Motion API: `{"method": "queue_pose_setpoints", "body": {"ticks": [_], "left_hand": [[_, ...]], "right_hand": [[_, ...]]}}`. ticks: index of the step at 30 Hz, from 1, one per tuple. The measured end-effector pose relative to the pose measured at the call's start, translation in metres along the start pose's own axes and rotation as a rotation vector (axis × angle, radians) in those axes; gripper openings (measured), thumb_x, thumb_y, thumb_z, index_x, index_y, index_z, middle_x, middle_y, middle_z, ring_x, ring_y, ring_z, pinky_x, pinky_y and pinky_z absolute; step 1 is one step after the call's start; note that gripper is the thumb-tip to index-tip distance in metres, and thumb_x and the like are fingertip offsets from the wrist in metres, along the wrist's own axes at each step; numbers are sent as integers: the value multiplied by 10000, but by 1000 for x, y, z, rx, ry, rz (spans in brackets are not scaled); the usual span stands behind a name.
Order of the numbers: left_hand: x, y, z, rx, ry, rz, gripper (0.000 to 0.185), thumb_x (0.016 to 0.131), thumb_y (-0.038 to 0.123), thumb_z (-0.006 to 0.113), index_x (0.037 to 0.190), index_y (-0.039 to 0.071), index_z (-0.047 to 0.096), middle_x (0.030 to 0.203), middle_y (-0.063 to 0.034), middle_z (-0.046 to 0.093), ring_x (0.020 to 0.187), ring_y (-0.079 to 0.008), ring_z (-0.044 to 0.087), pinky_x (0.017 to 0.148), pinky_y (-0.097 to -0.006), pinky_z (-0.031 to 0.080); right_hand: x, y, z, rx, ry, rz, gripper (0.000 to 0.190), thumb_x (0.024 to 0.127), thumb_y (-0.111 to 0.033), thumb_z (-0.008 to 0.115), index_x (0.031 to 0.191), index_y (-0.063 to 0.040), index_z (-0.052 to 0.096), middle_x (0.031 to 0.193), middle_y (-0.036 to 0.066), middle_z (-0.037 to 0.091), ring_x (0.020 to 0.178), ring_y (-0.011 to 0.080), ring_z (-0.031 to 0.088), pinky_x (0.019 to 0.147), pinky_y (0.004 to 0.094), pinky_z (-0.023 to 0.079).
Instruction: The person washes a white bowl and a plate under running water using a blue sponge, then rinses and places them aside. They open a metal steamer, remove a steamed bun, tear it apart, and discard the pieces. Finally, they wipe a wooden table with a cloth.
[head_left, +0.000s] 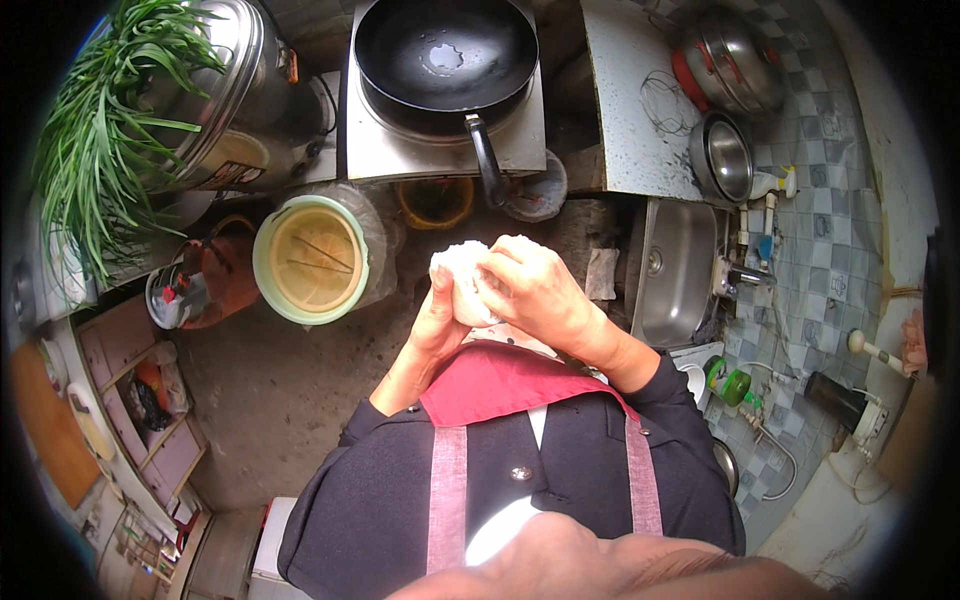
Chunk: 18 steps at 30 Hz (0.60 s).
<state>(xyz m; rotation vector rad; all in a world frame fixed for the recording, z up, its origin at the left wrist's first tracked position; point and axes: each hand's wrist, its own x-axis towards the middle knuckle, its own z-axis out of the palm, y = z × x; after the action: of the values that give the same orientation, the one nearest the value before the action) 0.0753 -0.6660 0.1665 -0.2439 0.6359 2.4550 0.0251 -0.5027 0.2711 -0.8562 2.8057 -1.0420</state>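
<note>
A bunched white cloth (466, 289) is held between both hands, in front of the chest and above the red apron (517, 379). My left hand (436, 319) supports it from the left, the thumb pressed along its side. From the right, my right hand (534, 289) curls its fingers over the cloth, covering much of it. Beyond the hands, a black wok (450, 67) rests on the stove (360, 154), with a small wet patch at its bottom. The wok's dark handle (486, 161) points back towards me.
Left of the hands stands a pale green bucket (311, 313) holding a tan basin and thin sticks. Green leafy stalks (97, 150) lie over a large metal pot (244, 67). To the right are a steel sink (675, 262), a faucet (750, 276) and stacked metal bowls (727, 157).
</note>
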Motion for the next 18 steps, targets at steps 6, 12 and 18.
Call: {"method": "queue_pose_setpoints", "body": {"ticks": [6,12,18], "left_hand": [[0,-4,-1,-94,16,0,810,932,706,535,1464,106,423,1380,-75,550,1278,-227,558,1068,-407,493],[6,1,-1,-245,-43,32,749,931,668,587,1423,116,467,1312,-64,583,1216,-234,598,1034,-419,523],[8,8,-7,-305,-206,44,754,950,674,555,1420,92,463,1332,-79,578,1229,-235,594,1040,-423,516]], "right_hand": [[3,-5,2,-42,43,-39,238,758,-38,730,989,-12,677,849,120,620,739,305,633,672,396,537],[4,-7,-3,257,91,192,127,825,-39,726,943,3,705,837,119,659,771,279,674,717,354,547],[8,-16,-35,722,83,313,185,893,-1,714,1075,1,750,936,110,726,852,153,706,751,284,552]]}}
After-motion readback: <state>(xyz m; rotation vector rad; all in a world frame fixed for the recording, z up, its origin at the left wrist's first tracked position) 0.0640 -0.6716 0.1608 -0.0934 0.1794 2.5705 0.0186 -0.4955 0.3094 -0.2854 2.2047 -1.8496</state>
